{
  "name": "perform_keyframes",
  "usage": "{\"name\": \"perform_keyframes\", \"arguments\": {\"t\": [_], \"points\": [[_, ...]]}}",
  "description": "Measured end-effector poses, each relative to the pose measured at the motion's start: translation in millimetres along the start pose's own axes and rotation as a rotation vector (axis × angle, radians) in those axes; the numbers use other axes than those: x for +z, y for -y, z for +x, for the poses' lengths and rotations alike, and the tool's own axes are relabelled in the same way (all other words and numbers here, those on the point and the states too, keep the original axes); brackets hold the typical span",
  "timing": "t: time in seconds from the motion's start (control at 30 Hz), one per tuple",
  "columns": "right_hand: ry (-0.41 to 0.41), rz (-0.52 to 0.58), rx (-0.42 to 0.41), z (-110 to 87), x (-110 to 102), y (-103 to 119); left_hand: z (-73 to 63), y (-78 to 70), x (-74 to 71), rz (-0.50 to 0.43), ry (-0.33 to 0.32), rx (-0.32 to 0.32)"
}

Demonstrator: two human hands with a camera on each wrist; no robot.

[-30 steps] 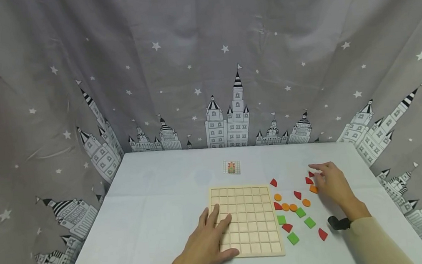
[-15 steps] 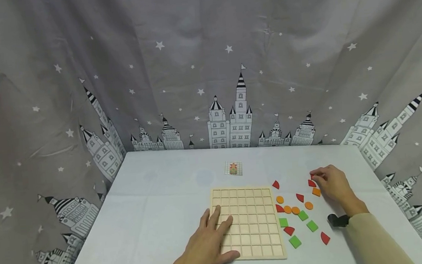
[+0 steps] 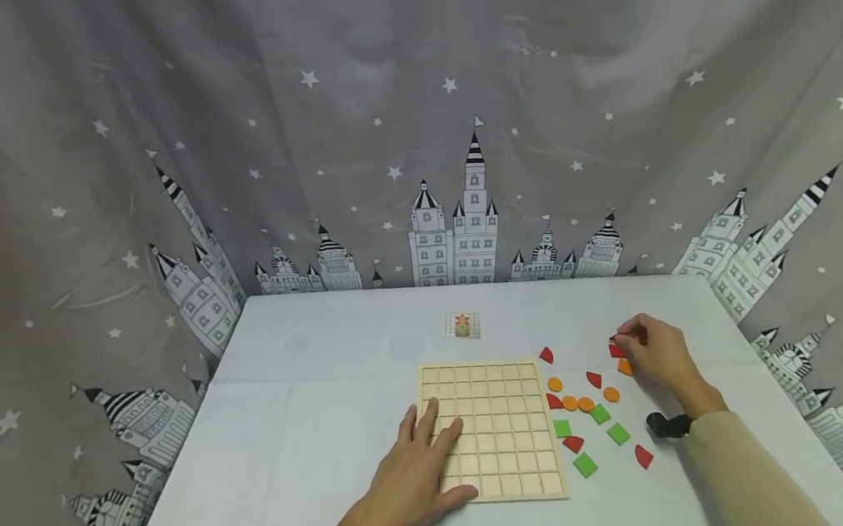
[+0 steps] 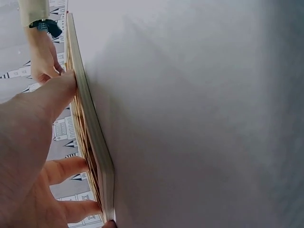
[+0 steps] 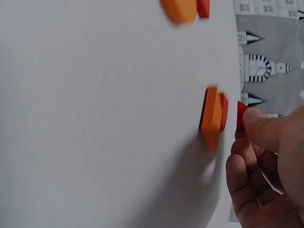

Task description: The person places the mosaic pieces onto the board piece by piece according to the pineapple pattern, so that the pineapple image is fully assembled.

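Note:
My left hand (image 3: pixel 413 468) rests with spread fingers on the left side of a pale wooden grid board (image 3: pixel 502 423). In the left wrist view its thumb and fingertips press on the board's face, close to the edge. To the right, my right hand (image 3: pixel 659 357) pinches a red quarter-circle tile (image 5: pixel 241 116) between thumb and fingers. The other fingers are curled below it in the right wrist view. Close by on the table lie another red quarter-circle tile (image 3: pixel 616 351) and an orange square tile (image 3: pixel 625 368).
Between board and right hand lie several loose tiles: orange discs (image 3: pixel 611 394), green squares (image 3: pixel 619 434) and red quarter circles (image 3: pixel 644 456). Behind the board is a small picture card (image 3: pixel 462 325) with a grid. A grey curtain (image 3: pixel 350 135) printed with castles hangs behind the white table (image 3: pixel 316 439).
My right thumb and fingers have come together on the red quarter-circle tile, which lay on the table a second ago. The left hand stays on the board.

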State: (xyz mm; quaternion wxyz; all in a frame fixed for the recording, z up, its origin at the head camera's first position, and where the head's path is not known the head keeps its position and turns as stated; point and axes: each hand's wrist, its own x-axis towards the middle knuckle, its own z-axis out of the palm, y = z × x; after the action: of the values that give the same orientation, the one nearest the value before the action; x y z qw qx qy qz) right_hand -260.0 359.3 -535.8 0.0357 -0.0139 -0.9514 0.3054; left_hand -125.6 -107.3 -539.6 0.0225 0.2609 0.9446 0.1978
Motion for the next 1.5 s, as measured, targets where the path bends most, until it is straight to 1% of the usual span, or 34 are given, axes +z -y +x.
{"name": "perform_keyframes", "arguments": {"t": [0.17, 0.27, 0.47, 0.7, 0.8, 0.9, 1.07, 1.33, 1.5], "points": [[-0.045, 0.04, -0.029, -3.7, 6, 15, -0.1, -0.1, -0.4, -0.015, 0.03, -0.018], [-0.048, 0.059, -0.043, -5.9, 12, 28, 0.4, 0.1, -0.5, -0.019, 0.046, -0.029], [-0.052, 0.06, -0.104, -9.1, 25, 58, 2.1, -0.6, 0.0, -0.025, 0.045, -0.038], [-0.012, 0.144, -0.201, -11.8, 46, 94, 1.1, 0.5, -0.7, -0.049, 0.042, -0.043], [0.019, 0.167, -0.238, -12.5, 54, 107, 1.5, 0.3, -1.0, -0.054, 0.035, -0.039], [0.043, 0.182, -0.276, -13.0, 62, 117, 2.1, -0.2, -1.3, -0.048, 0.032, -0.036], [0.068, 0.189, -0.349, -14.3, 77, 131, 1.5, -1.2, -0.5, -0.04, 0.039, -0.048], [0.177, 0.205, -0.359, -18.7, 99, 152, -0.1, -2.4, -0.2, -0.031, 0.06, -0.054], [0.219, 0.187, -0.388, -20.4, 110, 161, 0.0, -2.5, -1.1, -0.024, 0.059, -0.045]]}}
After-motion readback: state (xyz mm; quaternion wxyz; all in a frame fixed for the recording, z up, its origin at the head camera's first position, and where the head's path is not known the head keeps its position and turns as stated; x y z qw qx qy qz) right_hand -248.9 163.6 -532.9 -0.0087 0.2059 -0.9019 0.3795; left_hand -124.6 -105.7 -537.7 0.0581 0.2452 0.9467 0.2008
